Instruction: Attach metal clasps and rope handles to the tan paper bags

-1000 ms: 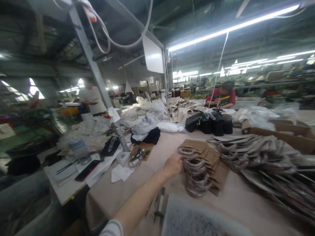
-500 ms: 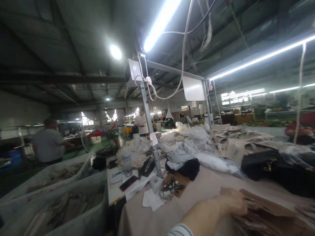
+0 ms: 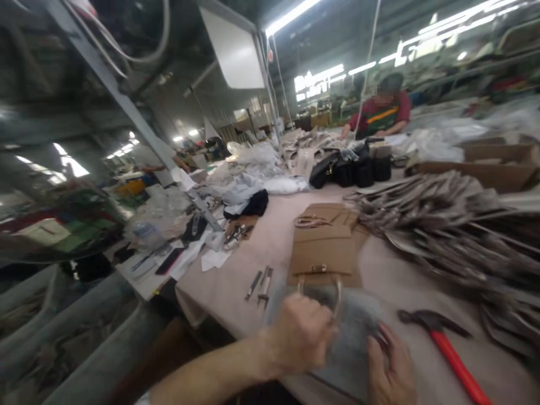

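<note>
A brown flap-front handbag piece (image 3: 321, 253) with a small metal clasp lies on the covered table, and its handle (image 3: 338, 298) loops toward me. My left hand (image 3: 307, 332) is a fist at this loop, apparently wrapped round the handle; the fingers' inner side is hidden. Under it lies a grey slab (image 3: 352, 349), blurred. My right hand (image 3: 392, 363) is at the slab's right side, thumb and fingers curled together around something small and dark that I cannot make out. A hammer (image 3: 453, 354) with a red grip lies to its right.
Several grey-brown leather pieces are heaped (image 3: 447, 225) on the right. Narrow metal tools (image 3: 265, 287) lie left of the bag. Black bags (image 3: 352, 169) stand farther back, near a co-worker (image 3: 383, 109). A slanted metal post (image 3: 126, 107) rises at left, beside fabric bins (image 3: 90, 365).
The view has swung right and down. My left hand has left the brown pieces it was reaching over and is now closed by the bag's handle. My right hand has come into view.
</note>
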`<move>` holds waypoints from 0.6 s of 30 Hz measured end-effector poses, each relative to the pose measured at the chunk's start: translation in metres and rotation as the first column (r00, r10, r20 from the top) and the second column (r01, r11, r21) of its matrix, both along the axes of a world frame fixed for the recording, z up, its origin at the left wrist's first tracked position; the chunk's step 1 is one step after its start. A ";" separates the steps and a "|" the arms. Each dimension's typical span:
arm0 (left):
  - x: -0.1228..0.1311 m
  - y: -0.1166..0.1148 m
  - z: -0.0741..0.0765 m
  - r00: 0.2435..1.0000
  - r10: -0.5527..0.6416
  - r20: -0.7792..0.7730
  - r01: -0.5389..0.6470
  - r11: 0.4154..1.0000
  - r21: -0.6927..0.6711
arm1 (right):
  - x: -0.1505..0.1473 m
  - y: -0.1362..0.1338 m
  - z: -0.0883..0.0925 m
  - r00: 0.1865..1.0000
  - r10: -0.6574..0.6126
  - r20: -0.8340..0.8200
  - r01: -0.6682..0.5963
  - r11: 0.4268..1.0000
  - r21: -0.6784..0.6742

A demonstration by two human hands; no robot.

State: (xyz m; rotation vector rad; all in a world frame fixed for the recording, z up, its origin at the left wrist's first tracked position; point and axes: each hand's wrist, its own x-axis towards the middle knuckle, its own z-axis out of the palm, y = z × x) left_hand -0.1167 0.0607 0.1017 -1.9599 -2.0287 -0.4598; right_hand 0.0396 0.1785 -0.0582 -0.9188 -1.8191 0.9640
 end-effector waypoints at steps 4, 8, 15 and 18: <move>0.076 -0.054 -0.097 0.990 -0.136 0.024 0.138 0.986 -0.098 | 0.039 -0.014 0.006 0.991 -0.102 0.092 0.115 0.982 -0.148; 0.108 -0.064 -0.131 0.985 -0.150 0.087 0.160 0.981 -0.111 | 0.064 -0.023 0.007 0.982 -0.053 0.180 0.090 0.975 -0.203; 0.098 -0.055 -0.109 0.960 -0.247 0.129 0.270 0.940 -0.209 | 0.055 -0.010 0.020 0.952 0.091 0.291 -0.161 0.961 0.225; 0.097 -0.056 -0.113 0.952 -0.280 0.121 0.300 0.933 -0.199 | 0.042 -0.007 0.028 0.914 0.150 0.376 -0.295 0.884 0.363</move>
